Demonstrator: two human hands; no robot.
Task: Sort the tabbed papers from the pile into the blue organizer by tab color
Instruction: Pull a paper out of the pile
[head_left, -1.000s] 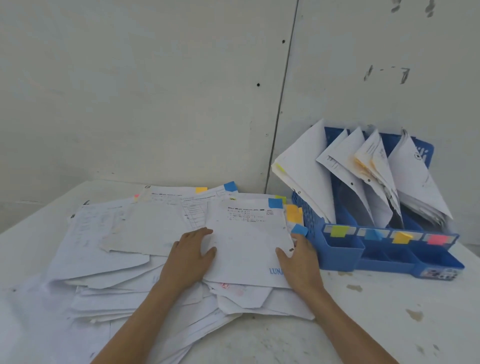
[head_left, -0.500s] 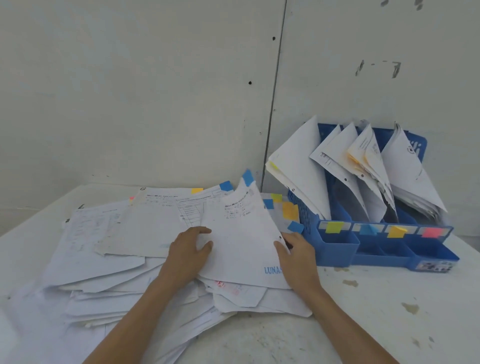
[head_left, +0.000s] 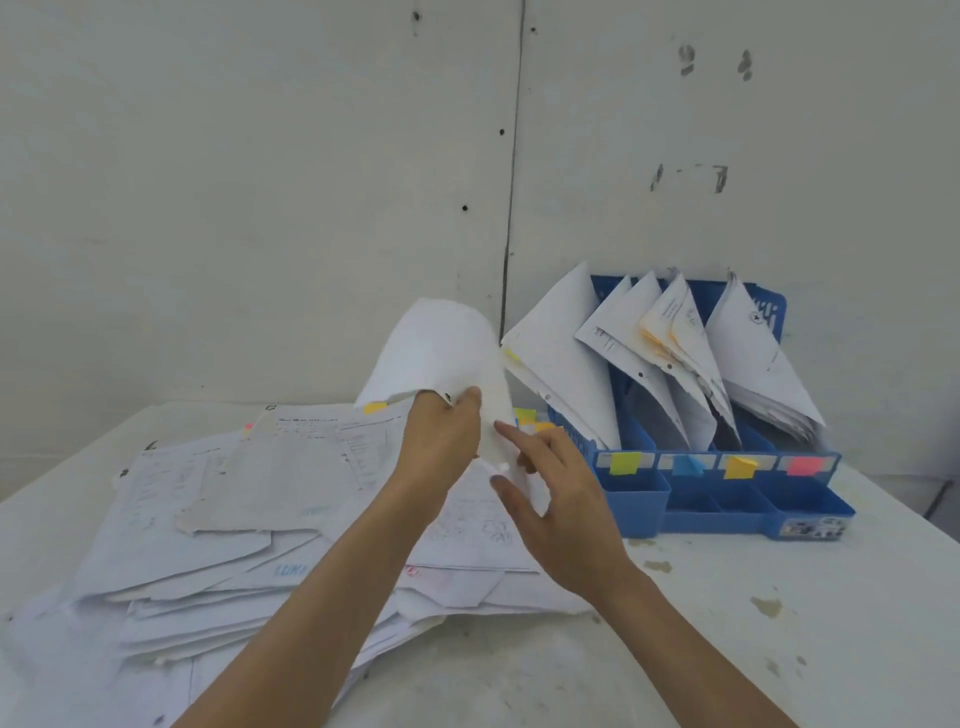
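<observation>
Lifted sheet (head_left: 441, 353): white, top curled over, held in the air above the far right part of the pile (head_left: 234, 499), just left of the blue organizer (head_left: 722, 519). Its tab does not show, so the colour cannot be told. Left hand (head_left: 441, 441) pinches the sheet's lower edge, grip pressed together, thumb on the near face, the other fingertips hidden by the paper. Right hand (head_left: 563, 504) is just right of that edge, grip spread, index finger stretched toward the sheet. Whether the fingertips touch it cannot be made out, as that spot is blurred. The pile lies loose and fanned on the table (head_left: 779, 623). A few yellow, pink and orange tabs peek out at its far edge, and most tabs are buried. The organizer stands by the wall (head_left: 260, 182), with filed papers (head_left: 561, 364) slanted in four slots. Front labels (head_left: 625, 462) run green, blue, yellow, pink, left to right. The slot bottoms are hidden by paper. Both forearms are cut off at the lower frame edge.
</observation>
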